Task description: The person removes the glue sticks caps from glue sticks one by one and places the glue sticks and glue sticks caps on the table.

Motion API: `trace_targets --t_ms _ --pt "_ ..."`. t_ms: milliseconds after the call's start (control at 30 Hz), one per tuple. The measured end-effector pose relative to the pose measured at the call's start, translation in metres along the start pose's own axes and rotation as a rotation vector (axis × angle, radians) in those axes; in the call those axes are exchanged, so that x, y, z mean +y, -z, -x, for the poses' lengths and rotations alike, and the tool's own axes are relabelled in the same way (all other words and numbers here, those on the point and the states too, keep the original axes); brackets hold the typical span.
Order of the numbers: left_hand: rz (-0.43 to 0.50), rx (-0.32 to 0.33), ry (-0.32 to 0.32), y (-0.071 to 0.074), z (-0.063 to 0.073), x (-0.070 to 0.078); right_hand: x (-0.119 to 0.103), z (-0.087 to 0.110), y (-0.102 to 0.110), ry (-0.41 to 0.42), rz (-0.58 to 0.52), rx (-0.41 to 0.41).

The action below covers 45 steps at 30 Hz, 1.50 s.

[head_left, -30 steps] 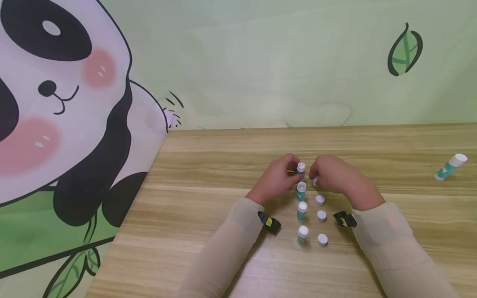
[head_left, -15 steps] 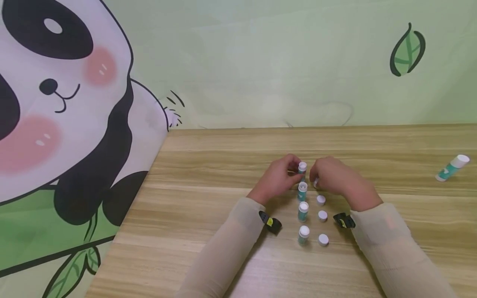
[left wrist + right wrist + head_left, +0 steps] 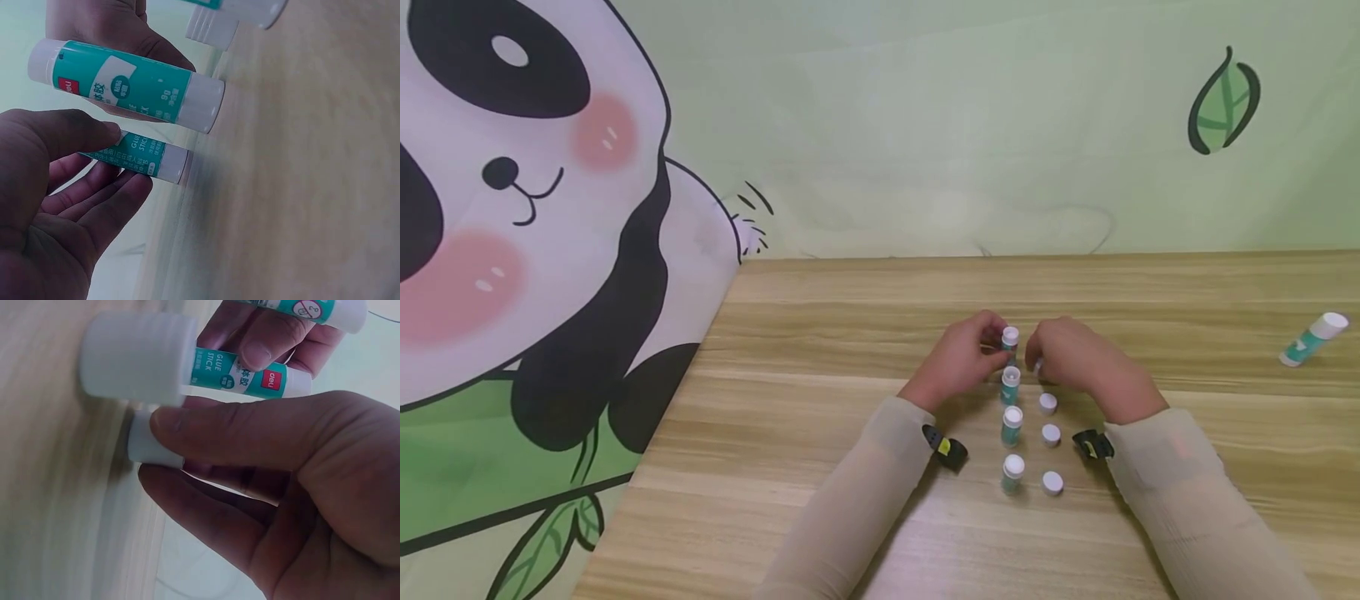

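Observation:
Several uncapped teal-and-white glue sticks stand upright in a column, such as the nearest glue stick [image 3: 1012, 473]. My left hand [image 3: 958, 364] holds the farthest glue stick [image 3: 147, 155] between thumb and fingers, its base on the table. Just right of it, my right hand [image 3: 1082, 360] pinches a small white cap [image 3: 144, 440] resting on the tabletop; in the head view the fingers mostly hide this cap. Other caps form a second column beside the sticks: a far cap [image 3: 1048, 403], a middle cap [image 3: 1050, 435] and a near cap [image 3: 1052, 482].
A capped glue stick [image 3: 1313, 339] stands apart on the right of the wooden table [image 3: 790, 400]. Behind the table's back edge hangs a green backdrop [image 3: 925, 125] with a panda and leaf drawing. Black straps sit at both sleeve cuffs.
The head view has drifted slightly, so everything sits a little farther right. Both hands keep their places at the farthest glue stick and the cap beside it.

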<state>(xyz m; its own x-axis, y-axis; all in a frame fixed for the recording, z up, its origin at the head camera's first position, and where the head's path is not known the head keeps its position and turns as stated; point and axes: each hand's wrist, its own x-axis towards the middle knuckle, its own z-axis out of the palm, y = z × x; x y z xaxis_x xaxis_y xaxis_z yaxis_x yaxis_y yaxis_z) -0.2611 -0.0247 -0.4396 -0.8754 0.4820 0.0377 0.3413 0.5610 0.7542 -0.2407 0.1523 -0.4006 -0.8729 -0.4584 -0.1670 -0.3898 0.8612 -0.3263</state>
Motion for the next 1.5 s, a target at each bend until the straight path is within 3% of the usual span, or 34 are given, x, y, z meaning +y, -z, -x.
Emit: trace_targets --t_ms 567,1100,1500 --pt "0.014 0.003 0.016 -0.002 0.0 -0.001 0.0 0.002 -0.001 -0.025 -0.041 -0.014" --pt "0.0 -0.008 0.001 -0.001 0.002 0.001 0.007 0.002 -0.002 0.012 -0.054 0.0" --pt "-0.025 0.003 -0.004 0.002 0.002 0.005 0.01 0.016 0.012 -0.005 -0.137 0.014"
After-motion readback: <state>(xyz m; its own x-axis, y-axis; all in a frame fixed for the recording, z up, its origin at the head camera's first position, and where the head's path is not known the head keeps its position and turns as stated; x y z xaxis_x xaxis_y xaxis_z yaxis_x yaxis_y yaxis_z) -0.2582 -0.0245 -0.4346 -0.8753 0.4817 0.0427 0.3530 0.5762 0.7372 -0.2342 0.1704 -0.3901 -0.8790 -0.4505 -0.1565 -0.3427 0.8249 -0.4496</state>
